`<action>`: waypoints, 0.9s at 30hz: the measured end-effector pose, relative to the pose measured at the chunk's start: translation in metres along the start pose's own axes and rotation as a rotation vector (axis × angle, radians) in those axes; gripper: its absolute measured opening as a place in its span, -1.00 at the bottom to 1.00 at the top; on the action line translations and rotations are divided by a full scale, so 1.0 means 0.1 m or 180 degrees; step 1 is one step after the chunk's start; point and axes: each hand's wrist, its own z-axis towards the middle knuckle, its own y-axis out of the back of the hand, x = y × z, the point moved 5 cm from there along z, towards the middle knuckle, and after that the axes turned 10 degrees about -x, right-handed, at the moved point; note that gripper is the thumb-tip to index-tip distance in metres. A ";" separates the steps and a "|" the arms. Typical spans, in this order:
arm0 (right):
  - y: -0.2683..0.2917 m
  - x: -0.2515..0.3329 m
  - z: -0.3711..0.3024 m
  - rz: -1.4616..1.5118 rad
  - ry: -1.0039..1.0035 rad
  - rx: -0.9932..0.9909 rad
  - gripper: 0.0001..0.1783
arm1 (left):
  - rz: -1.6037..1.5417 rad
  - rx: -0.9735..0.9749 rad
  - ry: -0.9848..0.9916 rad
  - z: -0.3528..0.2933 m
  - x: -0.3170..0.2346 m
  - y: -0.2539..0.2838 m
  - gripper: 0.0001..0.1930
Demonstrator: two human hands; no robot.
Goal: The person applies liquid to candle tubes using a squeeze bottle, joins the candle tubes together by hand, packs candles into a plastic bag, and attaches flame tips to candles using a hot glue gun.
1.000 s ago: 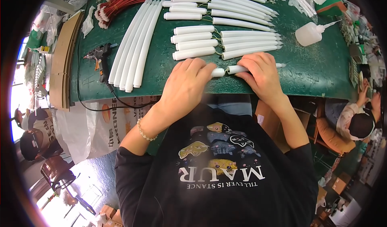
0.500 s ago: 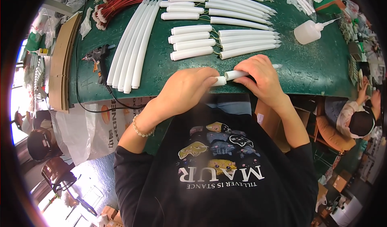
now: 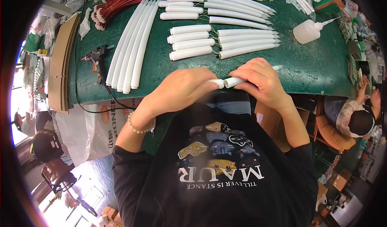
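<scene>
Near the table's front edge, my left hand is closed around a short white tube, and only the tube's right end shows. My right hand grips a white tapered LED candle, its open end facing the tube and its pointed tip past my knuckles. The two ends lie close together, with a narrow gap and something small, perhaps wire, between them. Just beyond my hands lie rows of short white tubes, linked by thin wires to tapered candle pieces. Several long white candles rest side by side at the left.
A black glue gun with a cable lies left of the long candles. Further back is a bundle of red wires. A squeeze bottle stands at the right. Cardboard lines the left edge. Another person sits at far right.
The open end of the right-hand candle has tilted down toward me, and my right hand sits slightly lower. My left hand and wrist have shifted a little left. Both pieces stay gripped.
</scene>
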 end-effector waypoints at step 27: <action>-0.13 0.08 -0.07 -0.0900 0.0154 0.0051 -0.67 | 0.1092 -0.0552 -0.0221 -0.03 -0.04 -0.09 -0.79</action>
